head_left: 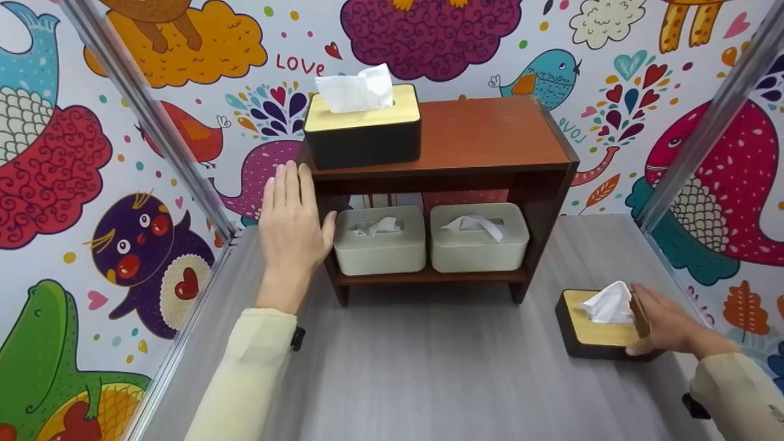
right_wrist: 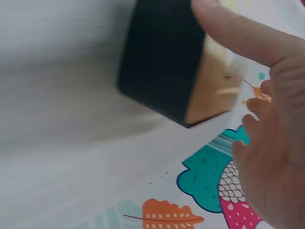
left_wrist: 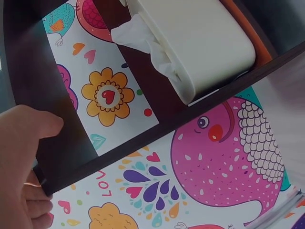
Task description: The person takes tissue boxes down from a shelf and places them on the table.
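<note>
At the left side of a brown wooden shelf (head_left: 490,131), my left hand (head_left: 291,229) stands upright with its fingers straight beside the top corner. Its thumb (left_wrist: 45,123) reaches over the inner face of the shelf's dark board. At the lower right, my right hand (head_left: 667,321) spans the right end of a black tissue box (head_left: 603,334) with a bamboo-coloured lid, on the grey floor. In the right wrist view the thumb (right_wrist: 228,26) overlaps the box's edge, and the other fingers (right_wrist: 250,126) are spread apart from the lid.
Another black tissue box (head_left: 367,141) with a pale wood lid is on the shelf's top left. Two cream tissue boxes, one left (head_left: 380,248) and one right (head_left: 481,245), sit side by side on the lower board. Walls with cartoon animals and metal posts (head_left: 147,116) enclose the space.
</note>
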A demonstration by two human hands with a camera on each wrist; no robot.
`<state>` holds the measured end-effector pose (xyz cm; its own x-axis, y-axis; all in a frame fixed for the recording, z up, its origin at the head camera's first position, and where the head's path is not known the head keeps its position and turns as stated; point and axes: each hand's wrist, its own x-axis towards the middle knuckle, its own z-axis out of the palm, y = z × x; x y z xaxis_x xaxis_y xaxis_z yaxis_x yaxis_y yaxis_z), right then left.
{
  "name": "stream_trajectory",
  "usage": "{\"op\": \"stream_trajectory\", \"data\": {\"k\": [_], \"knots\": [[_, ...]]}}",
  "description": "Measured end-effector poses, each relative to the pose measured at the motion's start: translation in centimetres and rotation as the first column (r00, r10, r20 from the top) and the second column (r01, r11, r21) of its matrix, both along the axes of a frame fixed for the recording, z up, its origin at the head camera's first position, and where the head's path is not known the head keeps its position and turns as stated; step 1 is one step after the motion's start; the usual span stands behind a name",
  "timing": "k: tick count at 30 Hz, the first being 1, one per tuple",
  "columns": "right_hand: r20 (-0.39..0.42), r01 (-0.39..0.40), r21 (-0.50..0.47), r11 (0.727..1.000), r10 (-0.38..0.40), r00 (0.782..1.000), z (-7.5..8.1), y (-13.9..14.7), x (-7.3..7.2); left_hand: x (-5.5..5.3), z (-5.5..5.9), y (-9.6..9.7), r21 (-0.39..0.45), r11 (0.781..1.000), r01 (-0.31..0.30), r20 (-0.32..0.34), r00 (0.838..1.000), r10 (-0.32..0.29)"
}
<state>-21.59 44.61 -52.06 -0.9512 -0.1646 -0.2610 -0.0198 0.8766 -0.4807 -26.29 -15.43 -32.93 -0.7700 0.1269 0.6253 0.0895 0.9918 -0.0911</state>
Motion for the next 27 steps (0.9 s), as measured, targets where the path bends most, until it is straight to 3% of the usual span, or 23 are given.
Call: {"op": "stream_trajectory", "data": {"k": [5, 10, 17, 27], "knots": [[-0.028, 0.056, -0.05, 0.997, -0.057, 0.998, 2.6, -0.7, -0.1, 0.0, 0.0, -0.1, -0.002, 1.0, 0.008, -0.008, 1.0, -0.008], [-0.172, 0.066, -0.065, 0.996, -0.077, 0.982, 5.3, -2.2, -0.6, 0.1, 0.0, -0.1, -0.012, 1.0, 0.012, -0.003, 1.0, -0.012], [-0.355, 0.026, -0.103, 0.994, -0.061, 0.933, 9.6, -5.3, -1.1, 0.1, 0.0, 0.0, -0.014, 1.0, 0.016, -0.001, 1.0, -0.016], [-0.519, -0.073, -0.183, 0.98, -0.033, 0.854, 14.8, -10.3, -1.9, 0.1, -0.1, -0.2, -0.018, 1.0, 0.024, -0.016, 1.0, -0.024]]}}
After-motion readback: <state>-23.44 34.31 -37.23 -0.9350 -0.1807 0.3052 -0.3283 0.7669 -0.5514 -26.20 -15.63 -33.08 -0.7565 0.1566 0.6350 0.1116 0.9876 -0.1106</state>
